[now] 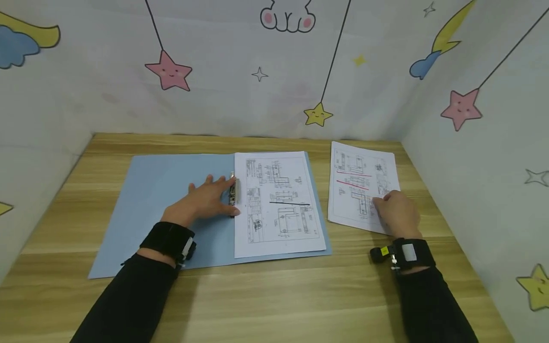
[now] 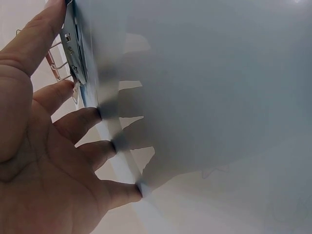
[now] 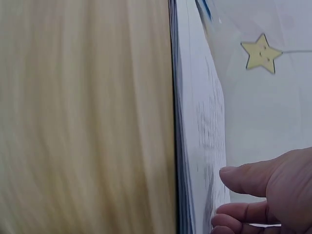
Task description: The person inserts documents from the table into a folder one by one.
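Observation:
A light blue folder (image 1: 180,171) lies open, its metal binder clip (image 1: 232,190) along the spine. Printed technical drawings (image 1: 274,238) lie on its right side, a dark line across the top sheet. My left hand (image 1: 206,197) is spread over the spine, fingertips and thumb at the clip. In the left wrist view, the fingertips touch the shiny folder surface (image 2: 219,97) beside the clip's wires. A second stack of drawings (image 1: 351,209), marked with red lines, lies to the right. My right hand (image 1: 399,214) is over its lower right part, fingers bent, thumb and fingertips apart at the paper.
The wood-grain table (image 1: 283,295) carries both paper stacks, with bare wood between the folder and the right stack. White walls (image 1: 223,105) printed with stars rise behind and on both sides. The right wall stands close beyond my right hand.

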`<act>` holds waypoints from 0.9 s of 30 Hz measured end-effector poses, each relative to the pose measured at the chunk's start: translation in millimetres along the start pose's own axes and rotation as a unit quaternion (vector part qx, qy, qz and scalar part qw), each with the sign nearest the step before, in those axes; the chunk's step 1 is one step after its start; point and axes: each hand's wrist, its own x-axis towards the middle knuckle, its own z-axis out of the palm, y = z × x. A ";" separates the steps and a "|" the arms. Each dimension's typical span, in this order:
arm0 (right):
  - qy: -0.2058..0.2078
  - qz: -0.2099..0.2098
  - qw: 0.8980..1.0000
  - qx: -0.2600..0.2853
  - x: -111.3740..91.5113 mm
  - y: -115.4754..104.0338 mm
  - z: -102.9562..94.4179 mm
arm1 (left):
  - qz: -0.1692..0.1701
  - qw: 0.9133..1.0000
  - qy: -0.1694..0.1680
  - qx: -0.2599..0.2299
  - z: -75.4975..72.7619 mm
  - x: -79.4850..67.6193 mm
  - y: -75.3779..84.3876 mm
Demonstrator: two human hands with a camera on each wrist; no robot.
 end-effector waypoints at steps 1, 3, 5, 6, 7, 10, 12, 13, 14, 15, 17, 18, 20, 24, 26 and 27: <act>0.001 0.010 1.000 -0.001 2.2 3.5 -0.2 | 0.000 1.000 0.000 0.001 0.2 -0.3 -0.7; 0.007 0.022 1.000 -0.007 6.0 10.4 -0.6 | 0.000 1.000 0.002 0.002 0.6 -0.7 -2.0; 0.014 0.035 0.999 -0.016 8.8 16.5 -1.2 | 0.001 1.000 0.002 0.001 0.8 -0.6 -2.6; 0.018 0.042 0.999 -0.023 9.5 18.9 -1.7 | 0.002 1.000 0.002 -0.001 0.9 -0.4 -2.7; 0.020 0.049 0.998 -0.027 10.1 21.0 -2.1 | 0.002 1.000 0.002 -0.002 1.0 -0.3 -2.7; 0.019 0.061 0.997 -0.037 10.7 25.8 -2.9 | 0.001 1.000 0.001 -0.004 1.1 0.4 -2.7; 0.018 0.064 0.997 -0.040 10.2 27.0 -3.0 | 0.002 1.000 0.001 -0.004 1.3 0.8 -2.4; 0.016 0.064 0.997 -0.041 10.0 27.1 -3.2 | 0.002 1.000 0.000 -0.003 1.1 0.8 -2.3; 0.016 0.064 0.997 -0.043 10.0 27.0 -3.3 | 0.002 1.000 0.000 -0.002 0.9 0.8 -2.4; 0.017 0.065 0.997 -0.043 10.1 26.8 -3.2 | 0.003 1.000 0.000 -0.001 0.8 0.8 -2.3; 0.022 0.066 0.997 -0.042 9.7 25.5 -3.4 | 0.004 1.000 0.000 -0.001 0.5 0.8 -2.5; 0.027 0.066 0.997 -0.040 9.8 25.0 -3.6 | 0.005 1.000 0.001 -0.001 0.4 0.8 -2.6; 0.041 0.062 0.997 -0.036 9.7 24.5 -3.8 | 0.006 1.000 0.002 -0.002 0.5 0.9 -3.0; 0.066 0.054 0.996 -0.027 9.5 24.8 -4.4 | 0.009 1.000 0.002 -0.002 0.6 0.7 -3.1; 0.070 0.055 0.996 -0.026 9.6 25.6 -4.2 | 0.009 1.000 0.001 -0.002 0.5 0.5 -3.0; 0.072 0.056 0.996 -0.025 9.8 25.9 -4.0 | 0.009 1.000 0.001 -0.001 0.4 0.3 -2.8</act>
